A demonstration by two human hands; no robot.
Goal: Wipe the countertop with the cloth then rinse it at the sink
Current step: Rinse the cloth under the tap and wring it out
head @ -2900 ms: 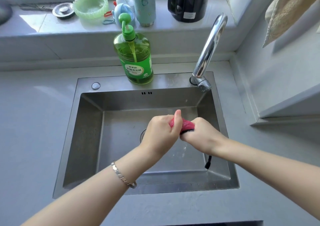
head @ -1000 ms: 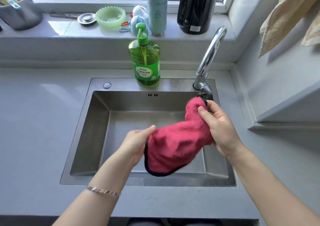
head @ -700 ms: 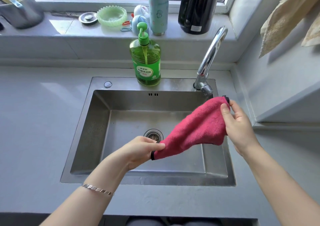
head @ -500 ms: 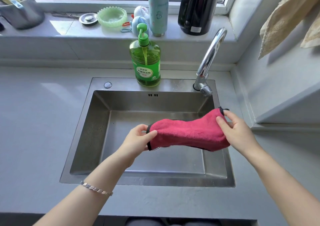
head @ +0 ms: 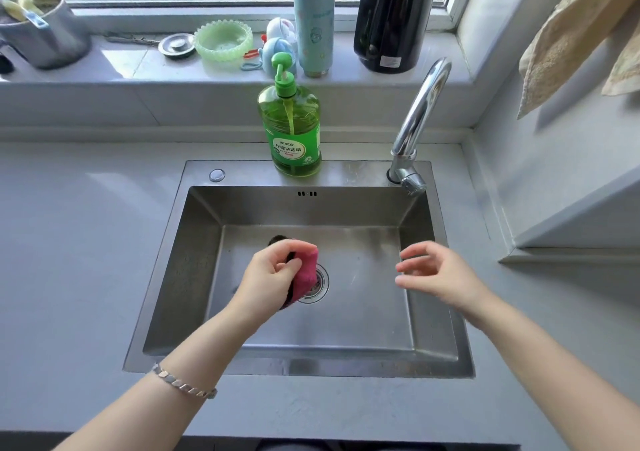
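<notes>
Pink fleecy cloth with dark edging (head: pixel 307 269): bunched into a tight wad and gripped in the left hand (head: pixel 268 279), whose fingers and thumb are curled round it. Part of the wad protrudes past the fingers and below the palm. Cloth and hand are over the basin of the rectangular stainless-steel sink (head: pixel 194 263), partly covering the round metal drain strainer (head: pixel 320 286) in the basin floor. Whether the cloth touches the basin floor cannot be determined.

Right hand (head: pixel 441 274): holds nothing. Its fingers are loosely spread and slightly bent. It is over the right side of the basin, well apart from the cloth. The two hands are separated, with bare basin floor between them.

A silver link bracelet (head: pixel 183 383) sits on the left wrist.

Curved chrome faucet (head: pixel 420 111): mounted at the rear right corner of the sink deck.

Translucent green pump bottle of dish soap (head: pixel 292 132): upright on the rear deck, left of the faucet.

Pale grey tabletop (head: pixel 69 243): surrounds the sink on the left, front and right.

On the windowsill, left to right, are a grey metal pot (head: pixel 41 31), a round metal sink plug (head: pixel 177 45), a pale green scalloped bowl (head: pixel 223 40), a light blue flask (head: pixel 313 25) and a black kettle (head: pixel 394 18).

A beige towel (head: pixel 571 35) hangs at the upper right.
</notes>
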